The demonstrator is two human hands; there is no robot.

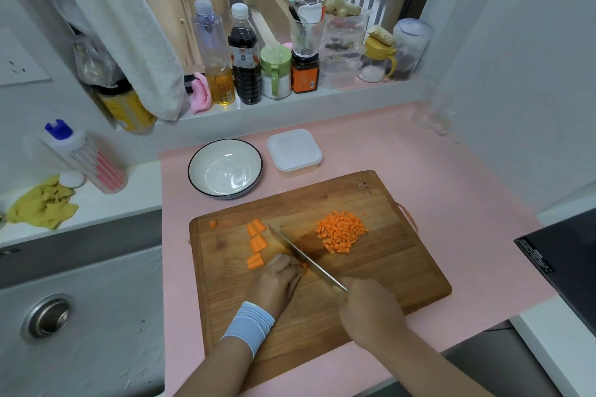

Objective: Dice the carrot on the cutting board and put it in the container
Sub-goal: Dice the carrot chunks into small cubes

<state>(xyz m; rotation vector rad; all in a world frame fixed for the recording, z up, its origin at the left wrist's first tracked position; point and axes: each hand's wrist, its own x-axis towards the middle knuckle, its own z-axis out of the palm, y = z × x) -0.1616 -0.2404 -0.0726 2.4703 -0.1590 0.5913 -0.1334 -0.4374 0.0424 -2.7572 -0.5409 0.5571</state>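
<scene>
A wooden cutting board (371, 267) lies on a pink mat. A heap of diced carrot (342, 231) sits at its right. Three carrot chunks (257, 242) and a small carrot end (213, 223) lie at its left. My left hand (280, 277), with a blue wristband, holds down a carrot piece (304, 265), of which only a sliver shows at the fingertips. My right hand (367, 306) grips the handle of a knife (306, 256), whose blade lies against the left fingertips. Behind the board stand a lidded white container (294, 151) and an empty white bowl (225, 168).
A steel sink (74, 325) lies to the left, with a yellow cloth (42, 203) and a detergent bottle (87, 158) behind it. Bottles and jars (245, 55) line the window sill. A black cooktop (567, 261) is at the right edge.
</scene>
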